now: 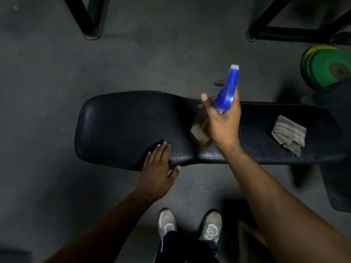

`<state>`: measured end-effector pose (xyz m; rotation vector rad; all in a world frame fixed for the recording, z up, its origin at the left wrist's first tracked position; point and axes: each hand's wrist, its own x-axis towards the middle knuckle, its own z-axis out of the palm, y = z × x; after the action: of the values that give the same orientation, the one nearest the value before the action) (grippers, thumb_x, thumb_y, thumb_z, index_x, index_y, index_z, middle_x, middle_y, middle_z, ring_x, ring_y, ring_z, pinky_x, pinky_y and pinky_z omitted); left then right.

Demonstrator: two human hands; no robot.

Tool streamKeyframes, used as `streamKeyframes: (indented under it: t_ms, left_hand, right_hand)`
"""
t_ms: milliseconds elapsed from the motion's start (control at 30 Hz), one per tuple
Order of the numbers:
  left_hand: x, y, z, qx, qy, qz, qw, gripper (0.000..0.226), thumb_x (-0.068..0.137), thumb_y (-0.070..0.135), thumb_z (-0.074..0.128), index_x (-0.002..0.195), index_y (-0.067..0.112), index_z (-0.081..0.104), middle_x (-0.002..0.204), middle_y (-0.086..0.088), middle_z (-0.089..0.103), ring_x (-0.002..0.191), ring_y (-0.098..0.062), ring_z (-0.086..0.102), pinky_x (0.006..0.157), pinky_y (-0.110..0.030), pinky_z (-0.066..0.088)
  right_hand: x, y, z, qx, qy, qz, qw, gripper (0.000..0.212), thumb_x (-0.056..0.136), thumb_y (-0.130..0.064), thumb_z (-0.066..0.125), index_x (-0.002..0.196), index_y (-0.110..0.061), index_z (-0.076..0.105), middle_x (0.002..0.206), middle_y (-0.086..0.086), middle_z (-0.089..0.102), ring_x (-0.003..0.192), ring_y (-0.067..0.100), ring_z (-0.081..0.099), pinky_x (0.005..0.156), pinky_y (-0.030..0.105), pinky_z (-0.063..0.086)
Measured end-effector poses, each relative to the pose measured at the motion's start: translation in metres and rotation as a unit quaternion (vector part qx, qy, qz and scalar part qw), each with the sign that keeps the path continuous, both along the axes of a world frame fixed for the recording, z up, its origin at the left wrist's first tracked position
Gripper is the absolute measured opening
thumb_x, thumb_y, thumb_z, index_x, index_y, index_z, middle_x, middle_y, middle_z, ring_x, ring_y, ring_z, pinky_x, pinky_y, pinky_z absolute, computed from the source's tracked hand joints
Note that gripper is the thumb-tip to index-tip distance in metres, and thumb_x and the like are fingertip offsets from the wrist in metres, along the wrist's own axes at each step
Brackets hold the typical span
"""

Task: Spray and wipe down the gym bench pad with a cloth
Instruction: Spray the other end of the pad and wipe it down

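A dark padded gym bench pad point(123, 126) runs left to right across the middle of the view. My right hand point(223, 122) grips a spray bottle point(227, 92) with a blue trigger head and amber liquid, held over the pad's narrow middle, nozzle pointing away from me. My left hand point(157, 166) lies flat with fingers spread on the pad's near edge. A folded striped cloth point(288, 133) rests on the right part of the pad, apart from both hands.
Grey concrete floor point(47, 92) surrounds the bench. Black frame legs point(89, 21) stand at the far left and far right. Green and yellow weight plates point(328, 67) sit at the right. My white shoes point(190, 224) are close to the bench's near side.
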<state>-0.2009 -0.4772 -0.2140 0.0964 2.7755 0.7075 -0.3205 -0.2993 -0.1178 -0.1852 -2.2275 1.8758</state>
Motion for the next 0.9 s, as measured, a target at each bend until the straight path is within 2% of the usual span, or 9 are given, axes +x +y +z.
streamKeyframes:
  t_ms: [133, 233, 367, 433, 500, 600, 667, 767, 900]
  left_hand:
    - [0.006, -0.007, -0.013, -0.013, -0.02, -0.008, 1.0, 0.087, 0.083, 0.064, 0.023, 0.155, 0.015, 0.023, 0.164, -0.002, 0.019, 0.152, -0.019, 0.015, 0.122, -0.038, 0.007]
    - [0.007, -0.003, -0.016, -0.019, -0.017, -0.016, 1.0, 0.086, 0.084, 0.064, 0.024, 0.156, 0.016, 0.021, 0.165, -0.001, 0.014, 0.152, -0.018, 0.011, 0.122, -0.039, 0.007]
    - [0.002, 0.003, -0.017, -0.032, -0.013, -0.029, 0.999, 0.081, 0.09, 0.06, 0.033, 0.157, 0.018, 0.016, 0.167, 0.001, 0.004, 0.153, -0.015, 0.001, 0.124, -0.041, 0.005]
    - [0.001, 0.004, -0.021, -0.045, -0.026, -0.037, 0.998, 0.078, 0.095, 0.054, 0.043, 0.158, 0.018, 0.012, 0.167, 0.002, 0.0, 0.153, -0.015, -0.003, 0.124, -0.041, 0.003]
    - [0.001, 0.003, -0.024, -0.05, -0.038, -0.037, 0.997, 0.078, 0.096, 0.052, 0.045, 0.158, 0.018, 0.011, 0.167, 0.002, -0.002, 0.153, -0.015, -0.005, 0.124, -0.041, 0.002]
    - [0.003, 0.004, -0.028, -0.054, -0.039, -0.041, 0.997, 0.078, 0.096, 0.052, 0.045, 0.157, 0.017, 0.012, 0.167, 0.001, -0.003, 0.153, -0.016, -0.005, 0.124, -0.04, 0.004]
    - [0.003, 0.006, -0.028, -0.049, -0.04, -0.034, 0.997, 0.078, 0.095, 0.052, 0.047, 0.157, 0.017, 0.014, 0.167, 0.001, -0.002, 0.153, -0.016, -0.004, 0.123, -0.04, 0.004]
    - [0.001, 0.008, -0.026, -0.04, -0.047, -0.023, 0.998, 0.079, 0.095, 0.051, 0.049, 0.157, 0.015, 0.016, 0.167, 0.0, 0.001, 0.153, -0.017, -0.001, 0.123, -0.041, 0.006]
    - [0.003, 0.005, -0.021, -0.047, -0.048, -0.012, 0.998, 0.078, 0.096, 0.05, 0.049, 0.157, 0.014, 0.015, 0.167, -0.002, 0.004, 0.153, -0.018, 0.001, 0.123, -0.041, 0.006]
  right_hand:
    - [0.039, 0.01, 0.004, -0.035, -0.011, 0.018, 0.999, 0.028, 0.093, -0.017, 0.077, 0.113, -0.026, 0.059, 0.104, 0.024, 0.065, 0.068, 0.039, 0.07, 0.071, 0.044, 0.063]
    - [0.08, 0.02, -0.012, -0.048, -0.08, 0.04, 0.995, 0.022, 0.09, -0.018, 0.077, 0.104, -0.024, 0.061, 0.091, 0.017, 0.063, 0.06, 0.024, 0.067, 0.064, 0.039, 0.059]
    - [0.128, 0.038, -0.042, -0.045, -0.199, 0.039, 0.978, 0.018, 0.094, -0.012, 0.078, 0.103, -0.021, 0.067, 0.077, 0.02, 0.066, 0.059, 0.025, 0.067, 0.066, 0.03, 0.056]
    - [0.147, 0.047, -0.052, -0.021, -0.228, 0.04, 0.973, 0.018, 0.095, -0.005, 0.074, 0.104, -0.018, 0.066, 0.074, 0.018, 0.068, 0.06, 0.027, 0.068, 0.068, 0.036, 0.058]
    - [0.163, 0.052, -0.06, -0.005, -0.252, 0.032, 0.967, 0.017, 0.093, -0.004, 0.075, 0.098, -0.017, 0.065, 0.072, 0.01, 0.067, 0.06, 0.028, 0.067, 0.071, 0.053, 0.061]
    - [0.177, 0.059, -0.064, -0.003, -0.282, 0.012, 0.959, 0.016, 0.081, -0.024, 0.076, 0.085, -0.019, 0.061, 0.076, 0.016, 0.066, 0.058, 0.027, 0.068, 0.074, 0.064, 0.059]
    - [0.183, 0.062, -0.065, 0.01, -0.298, 0.023, 0.954, 0.017, 0.082, -0.024, 0.076, 0.083, -0.017, 0.06, 0.075, 0.016, 0.067, 0.059, 0.027, 0.069, 0.075, 0.064, 0.059]
    - [0.189, 0.061, -0.063, 0.027, -0.309, 0.05, 0.949, 0.016, 0.093, -0.01, 0.075, 0.088, -0.018, 0.063, 0.074, 0.008, 0.068, 0.061, 0.025, 0.07, 0.075, 0.057, 0.062]
    - [0.19, 0.05, -0.059, 0.057, -0.317, 0.094, 0.942, 0.02, 0.093, -0.012, 0.074, 0.083, -0.023, 0.06, 0.072, 0.005, 0.067, 0.064, 0.022, 0.072, 0.075, 0.049, 0.062]
